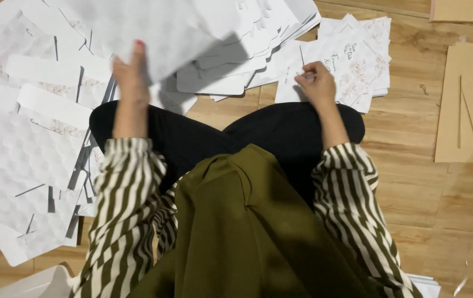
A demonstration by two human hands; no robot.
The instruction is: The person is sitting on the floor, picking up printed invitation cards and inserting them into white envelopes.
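Wooden floor surrounds a seated person, white cards fanned out upper left and centre within reach. Left hand pinches a raised white sheet, blurred; right hand closes on a flowered card atop the upper-right stack, brown cardboard lying aside.

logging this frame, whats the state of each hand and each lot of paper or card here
left hand: raised, gripping a white sheet
white sheet: lifted, blurred
right hand: resting on the floral cards
floral cards: stacked on the floor
white envelopes: spread flat, overlapping
brown card: flat on the floor
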